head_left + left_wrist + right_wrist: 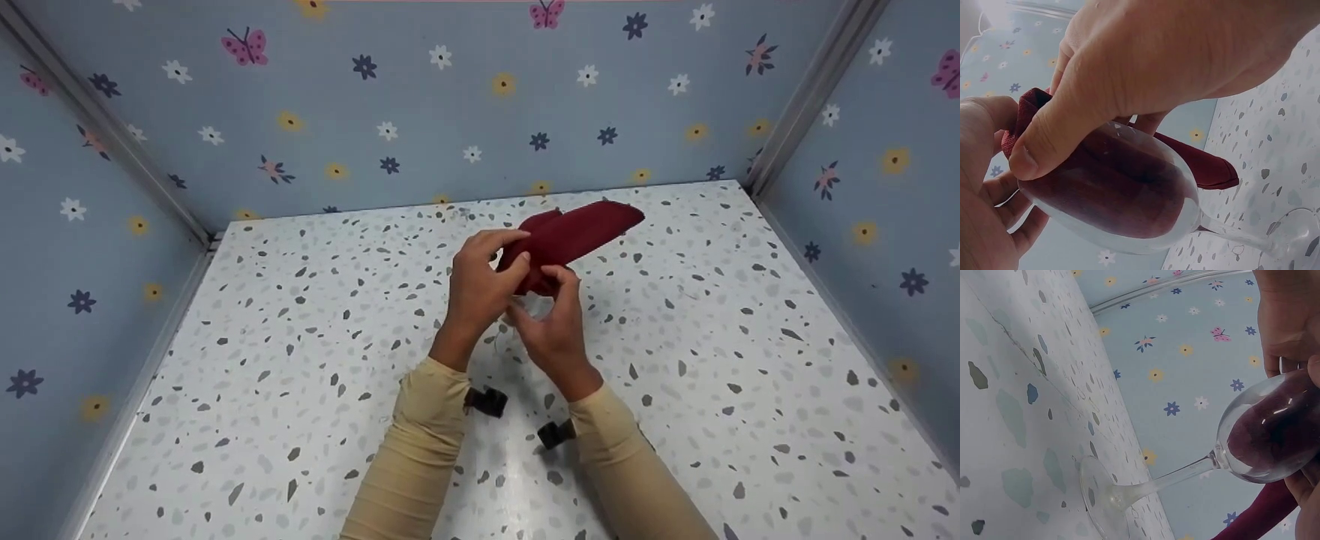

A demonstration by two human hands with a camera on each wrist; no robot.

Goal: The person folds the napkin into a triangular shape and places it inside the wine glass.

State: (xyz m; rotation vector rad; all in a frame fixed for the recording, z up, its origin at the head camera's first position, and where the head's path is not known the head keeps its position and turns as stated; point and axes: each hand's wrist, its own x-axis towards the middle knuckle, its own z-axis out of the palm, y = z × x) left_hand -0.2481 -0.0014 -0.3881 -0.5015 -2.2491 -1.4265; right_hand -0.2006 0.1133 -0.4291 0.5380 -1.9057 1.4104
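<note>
A dark red cloth napkin (589, 229) is stuffed into a clear wine glass (1185, 236), filling most of its bowl, while a long folded flap sticks out over the rim to the right. Held tilted, the glass has its stem and foot (1088, 492) pointing down, close over the table. My left hand (480, 281) pinches the cloth at the rim, index finger above and thumb below. Around the upper bowl my right hand (555, 337) grips the glass, its thumb pressing at the rim in the left wrist view. In the head view the hands mostly hide the glass.
The speckled white table (300, 375) has flowered blue walls (420, 97) at the back and both sides. Small black wrist cameras (489, 403) stick out from the inner sides of both beige sleeves (420, 450).
</note>
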